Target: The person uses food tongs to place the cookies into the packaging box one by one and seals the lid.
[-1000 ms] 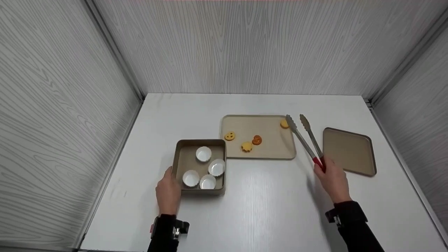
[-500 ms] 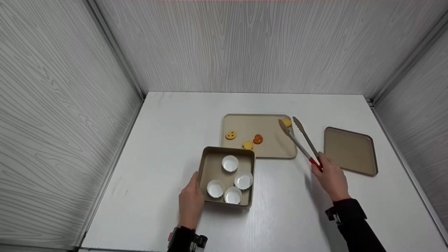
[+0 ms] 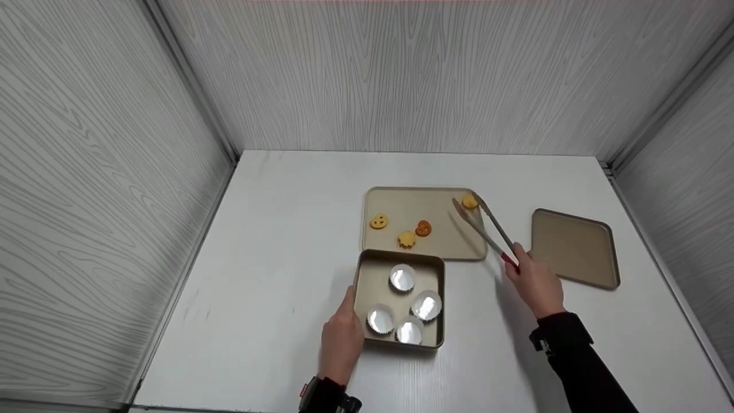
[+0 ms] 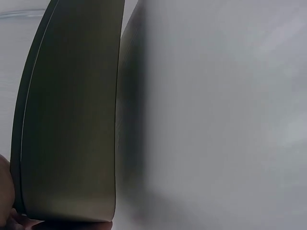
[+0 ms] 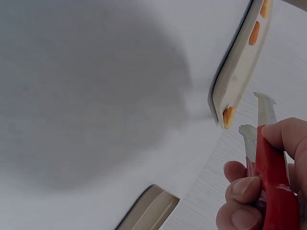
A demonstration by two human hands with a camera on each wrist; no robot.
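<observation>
Tongs in right hand, fingers curled round red grip, forearm angled up from lower right; open tips flank yellow cookie at upper right corner of flat tray. Left hand, low centre, grips left wall of square pan holding four white paper cups.

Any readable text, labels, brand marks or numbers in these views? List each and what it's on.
None: no words, numbers or brand marks can be read in any view.
The square pan, flat tray and lid: plain, no markings.
The tongs and their red handle: no print visible.
The biscuits bear moulded faces, not letters.
The wrist straps: too small to tell.
</observation>
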